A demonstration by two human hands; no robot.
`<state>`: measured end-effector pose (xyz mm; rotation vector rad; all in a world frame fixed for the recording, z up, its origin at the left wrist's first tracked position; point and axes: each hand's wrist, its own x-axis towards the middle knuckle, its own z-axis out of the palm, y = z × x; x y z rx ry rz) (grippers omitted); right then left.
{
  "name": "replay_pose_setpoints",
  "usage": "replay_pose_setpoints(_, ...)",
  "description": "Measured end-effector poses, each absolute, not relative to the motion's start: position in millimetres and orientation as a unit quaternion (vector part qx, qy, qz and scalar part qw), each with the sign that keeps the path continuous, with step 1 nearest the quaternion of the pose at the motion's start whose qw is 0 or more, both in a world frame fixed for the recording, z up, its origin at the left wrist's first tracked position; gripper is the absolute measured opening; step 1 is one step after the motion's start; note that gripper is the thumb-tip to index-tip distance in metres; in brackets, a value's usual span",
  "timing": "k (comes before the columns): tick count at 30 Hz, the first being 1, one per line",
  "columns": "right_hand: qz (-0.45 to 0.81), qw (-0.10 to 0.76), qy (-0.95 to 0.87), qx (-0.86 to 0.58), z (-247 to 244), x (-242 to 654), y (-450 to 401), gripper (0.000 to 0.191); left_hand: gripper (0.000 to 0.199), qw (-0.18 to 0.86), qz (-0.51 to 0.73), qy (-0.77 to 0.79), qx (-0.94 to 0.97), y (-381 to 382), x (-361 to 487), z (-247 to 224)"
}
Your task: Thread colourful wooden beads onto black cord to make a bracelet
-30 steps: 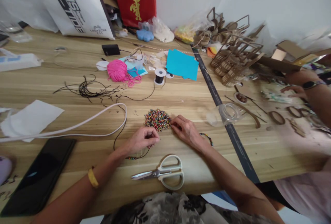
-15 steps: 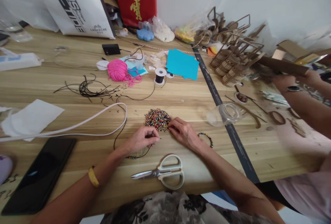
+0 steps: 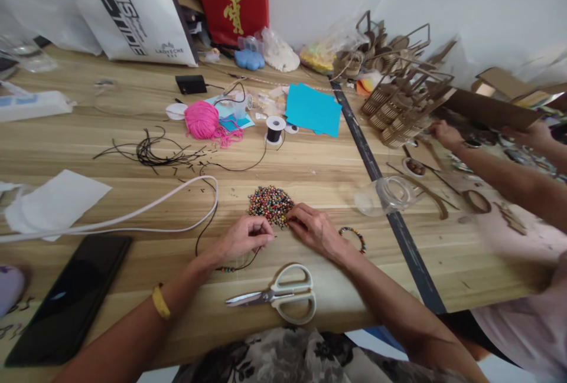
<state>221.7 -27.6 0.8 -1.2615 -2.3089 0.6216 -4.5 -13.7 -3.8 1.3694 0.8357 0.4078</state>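
My left hand (image 3: pixel 248 235) pinches a thin black cord (image 3: pixel 250 262) close to its tip, which pokes out past the fingers. Several coloured beads (image 3: pixel 227 269) are threaded on that cord below the wrist. A heap of small multicoloured beads (image 3: pixel 269 203) lies on the table just beyond both hands. My right hand (image 3: pixel 312 225) rests at the heap's right edge with thumb and fingertips closed together; whether a bead is between them is hidden. By the right wrist lies a beaded bracelet (image 3: pixel 353 238). Scissors (image 3: pixel 274 295) with cream handles lie in front of me.
A spool of black cord (image 3: pixel 275 130), a pink yarn ball (image 3: pixel 201 120) and blue sheets (image 3: pixel 312 109) are farther back. Left are a phone (image 3: pixel 68 297) and a white cable (image 3: pixel 177 194). A clear jar (image 3: pixel 390 195) stands right. A co-worker's hand (image 3: pixel 447 135) reaches near small baskets (image 3: pixel 394 114).
My right fingertips have shifted slightly left at the bead heap. My left hand has barely moved. The co-worker's hand has reached leftward toward the baskets.
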Motion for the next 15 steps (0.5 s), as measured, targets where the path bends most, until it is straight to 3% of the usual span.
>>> replay_pose_setpoints(15,0.174,0.163,-0.845,-0.479,9.7,219.6,-30.5,0.006,0.02,0.684,0.189,0.367,0.602,-14.2,-4.1,-2.6)
